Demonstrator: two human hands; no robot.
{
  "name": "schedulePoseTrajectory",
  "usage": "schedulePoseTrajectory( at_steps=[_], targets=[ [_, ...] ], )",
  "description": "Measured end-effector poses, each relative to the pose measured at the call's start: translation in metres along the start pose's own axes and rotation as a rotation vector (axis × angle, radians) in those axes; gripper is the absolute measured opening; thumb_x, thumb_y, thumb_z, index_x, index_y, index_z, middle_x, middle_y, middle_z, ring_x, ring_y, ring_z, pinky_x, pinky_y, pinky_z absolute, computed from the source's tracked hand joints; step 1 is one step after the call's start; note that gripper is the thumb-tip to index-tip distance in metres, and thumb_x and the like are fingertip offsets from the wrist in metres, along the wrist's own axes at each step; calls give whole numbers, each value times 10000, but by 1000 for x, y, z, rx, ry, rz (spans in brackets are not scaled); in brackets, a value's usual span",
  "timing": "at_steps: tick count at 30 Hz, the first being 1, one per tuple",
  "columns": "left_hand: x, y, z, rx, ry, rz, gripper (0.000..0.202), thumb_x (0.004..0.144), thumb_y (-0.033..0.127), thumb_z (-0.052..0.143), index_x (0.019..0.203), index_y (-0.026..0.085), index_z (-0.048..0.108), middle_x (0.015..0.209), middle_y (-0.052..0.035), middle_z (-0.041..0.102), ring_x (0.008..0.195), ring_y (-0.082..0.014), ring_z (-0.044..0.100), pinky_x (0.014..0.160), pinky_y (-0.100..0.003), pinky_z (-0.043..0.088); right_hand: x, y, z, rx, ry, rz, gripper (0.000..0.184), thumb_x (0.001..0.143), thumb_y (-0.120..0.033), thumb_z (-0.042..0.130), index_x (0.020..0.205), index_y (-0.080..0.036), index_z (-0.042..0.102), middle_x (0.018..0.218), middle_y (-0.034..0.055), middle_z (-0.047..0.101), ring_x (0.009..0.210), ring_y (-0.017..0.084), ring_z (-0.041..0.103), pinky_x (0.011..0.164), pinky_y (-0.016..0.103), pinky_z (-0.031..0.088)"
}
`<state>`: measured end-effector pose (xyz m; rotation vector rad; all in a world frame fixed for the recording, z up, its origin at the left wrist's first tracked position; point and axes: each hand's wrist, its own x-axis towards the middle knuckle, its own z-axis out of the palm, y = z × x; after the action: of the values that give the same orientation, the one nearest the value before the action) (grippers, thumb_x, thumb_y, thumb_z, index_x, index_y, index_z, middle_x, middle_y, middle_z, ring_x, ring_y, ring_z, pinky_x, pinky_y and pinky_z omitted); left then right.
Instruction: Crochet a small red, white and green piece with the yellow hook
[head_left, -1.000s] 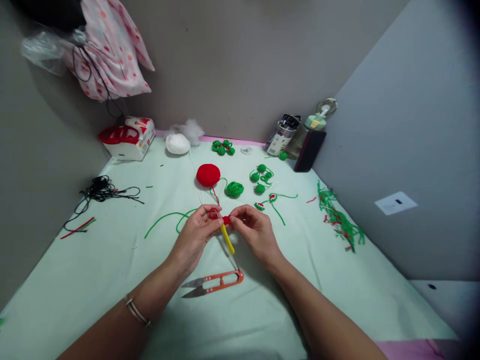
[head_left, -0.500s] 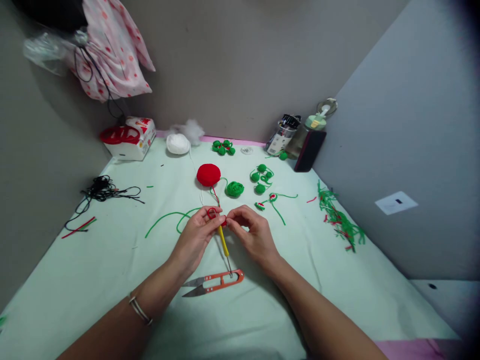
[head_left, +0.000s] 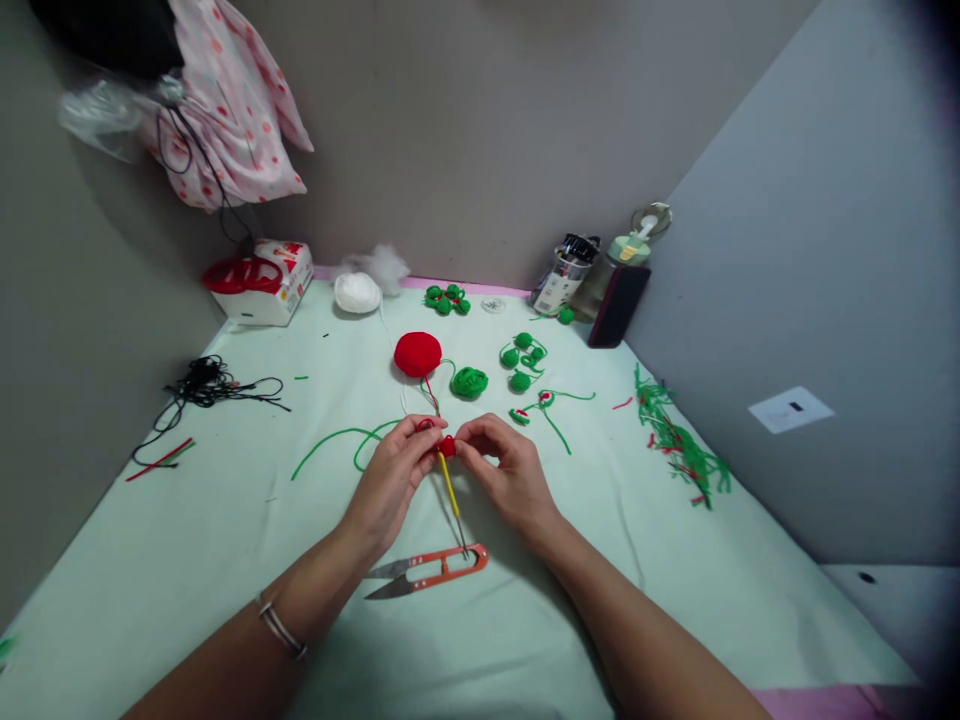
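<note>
A small red crochet piece (head_left: 448, 446) sits between my two hands, at the fingertips. My left hand (head_left: 386, 482) is closed in a pinch at its left side, with a loop of red yarn over the fingers. My right hand (head_left: 511, 474) pinches its right edge between thumb and forefinger. Below the fingers slants a yellow-handled crochet hook (head_left: 449, 487); whether my left hand grips its upper end I cannot tell. Its lower metal end overlaps the orange thread snips (head_left: 442, 568) on the cloth. Red yarn runs up to a red ball of yarn (head_left: 418, 354).
Beyond my hands are a green ball of yarn (head_left: 469, 382), small green crochet balls (head_left: 519, 381) and white yarn (head_left: 357, 293). Black cord (head_left: 206, 380) lies left, green and red yarn scraps (head_left: 682, 440) right. A phone (head_left: 619, 306) leans on a bottle (head_left: 628, 250) by the wall.
The red crochet piece now shows more plainly between my fingertips, and the red loop at my left fingers looks smaller. Both hands stay in nearly the same place; the view has tilted slightly.
</note>
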<state>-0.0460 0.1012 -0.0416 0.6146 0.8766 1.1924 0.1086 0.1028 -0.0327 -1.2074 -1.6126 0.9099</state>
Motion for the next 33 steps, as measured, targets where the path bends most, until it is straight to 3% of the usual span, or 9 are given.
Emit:
schedulePoseTrajectory(
  at_steps=[6, 12, 20, 33],
  targets=[
    [0, -3, 0, 5, 12, -19, 313, 708, 281, 935, 915, 183, 722, 797, 20, 692, 783, -128, 627, 774, -232, 481, -1, -2, 0, -11, -19, -4, 97, 882, -262, 650, 805, -215, 686, 844, 29, 670, 742, 166, 642, 704, 294, 546],
    [2, -5, -2, -48, 30, -38, 320, 678, 263, 934, 890, 177, 710, 803, 14, 703, 798, -131, 651, 837, -250, 505, 0, 0, 4, -5, -23, 45, 124, 871, -282, 632, 781, -205, 671, 778, 9, 659, 692, 150, 606, 660, 272, 510],
    [5, -1, -4, -90, 96, -48, 367, 621, 219, 953, 893, 177, 711, 702, 46, 666, 681, -106, 627, 731, -226, 504, 6, 6, -1, -37, 75, 75, 91, 820, -280, 589, 757, -216, 603, 706, -8, 628, 632, 151, 558, 627, 275, 476],
    [9, 1, -7, -79, 37, -70, 385, 550, 247, 1012, 808, 148, 743, 710, 11, 695, 667, -106, 636, 656, -194, 505, 15, 13, -11, -219, 148, -37, 101, 876, -208, 523, 779, -218, 550, 698, -10, 605, 619, 156, 555, 601, 267, 462]
  ],
)
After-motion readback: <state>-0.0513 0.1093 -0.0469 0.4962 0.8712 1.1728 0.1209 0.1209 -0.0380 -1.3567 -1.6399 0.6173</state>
